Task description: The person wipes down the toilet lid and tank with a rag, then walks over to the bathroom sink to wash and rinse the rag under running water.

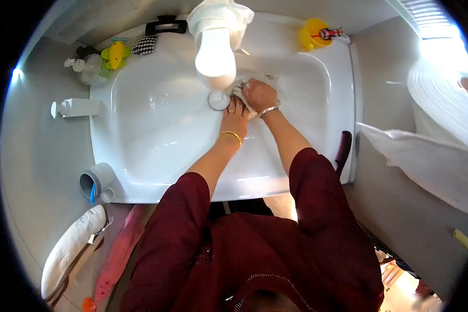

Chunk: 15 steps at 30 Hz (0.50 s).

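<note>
Inside the white washbasin point(161, 119), both hands are down near the bottom, below the tap point(216, 57). My right hand point(260, 96) is closed round a wet white cloth point(270, 79), which bunches out on both sides of the fist. Beside it, my left hand point(235, 120) lies with its fingers stretched out, fingertips at the edge of the cloth and close to the round drain stopper point(219, 100). A gold bangle is on the left wrist and a silver one on the right. The cloth's part under the hands is hidden.
White wrapping point(221, 18) covers the tap's top. Along the rim are a black hair clip point(166, 25), a yellow toy point(117, 54), a pump bottle point(92, 70), a yellow cup point(314, 34), a grey mug point(99, 179) and a comb point(343, 151). A large paper roll point(437, 88) hangs right.
</note>
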Each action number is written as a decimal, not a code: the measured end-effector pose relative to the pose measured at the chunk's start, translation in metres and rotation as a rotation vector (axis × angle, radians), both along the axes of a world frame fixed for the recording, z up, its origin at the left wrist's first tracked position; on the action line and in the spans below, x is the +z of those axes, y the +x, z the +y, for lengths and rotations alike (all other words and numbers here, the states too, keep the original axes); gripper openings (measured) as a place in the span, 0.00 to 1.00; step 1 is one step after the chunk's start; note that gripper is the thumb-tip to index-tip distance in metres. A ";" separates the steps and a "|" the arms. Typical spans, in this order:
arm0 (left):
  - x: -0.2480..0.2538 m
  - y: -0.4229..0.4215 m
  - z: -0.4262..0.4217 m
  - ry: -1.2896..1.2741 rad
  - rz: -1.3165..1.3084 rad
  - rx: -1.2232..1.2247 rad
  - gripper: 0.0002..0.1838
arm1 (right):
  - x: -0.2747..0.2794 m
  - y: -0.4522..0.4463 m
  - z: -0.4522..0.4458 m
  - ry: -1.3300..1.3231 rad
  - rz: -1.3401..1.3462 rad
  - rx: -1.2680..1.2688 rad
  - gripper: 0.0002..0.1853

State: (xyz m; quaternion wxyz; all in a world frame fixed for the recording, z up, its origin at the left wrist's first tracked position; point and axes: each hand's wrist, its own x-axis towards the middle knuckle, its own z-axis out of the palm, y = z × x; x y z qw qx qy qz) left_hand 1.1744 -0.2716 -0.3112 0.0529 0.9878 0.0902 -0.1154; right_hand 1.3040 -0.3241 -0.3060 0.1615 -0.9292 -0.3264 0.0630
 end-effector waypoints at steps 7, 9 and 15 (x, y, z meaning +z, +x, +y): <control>0.058 -0.040 0.013 -0.326 0.316 -0.137 0.26 | 0.079 0.071 -0.053 0.581 0.615 -0.410 0.28; 0.067 -0.070 0.009 -0.187 0.335 -0.098 0.27 | 0.068 0.069 -0.072 0.232 0.295 -0.225 0.32; 0.072 -0.045 -0.008 -0.610 0.064 0.325 0.25 | 0.047 0.029 -0.074 -0.018 0.058 -0.075 0.30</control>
